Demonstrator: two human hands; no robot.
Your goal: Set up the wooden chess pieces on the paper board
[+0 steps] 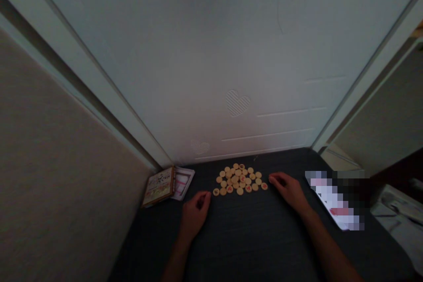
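Note:
Several round wooden game discs [240, 179] lie in a heap on a dark table [251, 238] near the wall. Some show red marks. My left hand [194, 211] rests on the table just left of the heap, fingers curled loosely, fingertips close to the leftmost disc. My right hand [287, 187] lies palm down at the heap's right edge, fingers bent and nearly touching the rightmost disc. Neither hand visibly holds a disc.
An opened game box [160, 186] with a white insert [183, 183] lies at the table's far left against the wall. A blurred flat white item [337, 200] lies to the right. A pale wall [211, 75] stands right behind the table.

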